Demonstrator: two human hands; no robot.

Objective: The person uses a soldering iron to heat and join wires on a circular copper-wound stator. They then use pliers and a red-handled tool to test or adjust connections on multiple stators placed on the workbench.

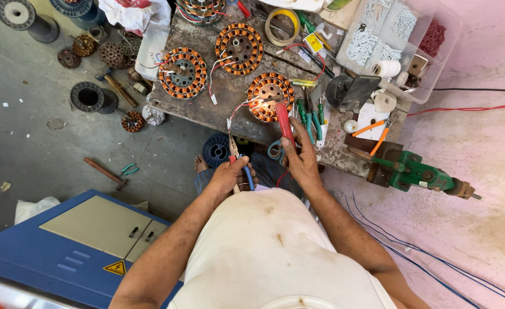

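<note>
A single camera rides on the person's head and looks almost straight down over the chest. The pale shirt (275,246) fills the bottom middle of the view, close to the lens, with both forearms reaching up and away from it. Beyond the shirt lies the counter (229,97), farther off, across the upper middle. The concrete floor (46,137) spreads left of the counter, seen from standing height.

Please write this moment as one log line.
left hand: holds pliers | right hand: holds red-handled tool, tip at copper-wound stator | bench: two more stators
</note>
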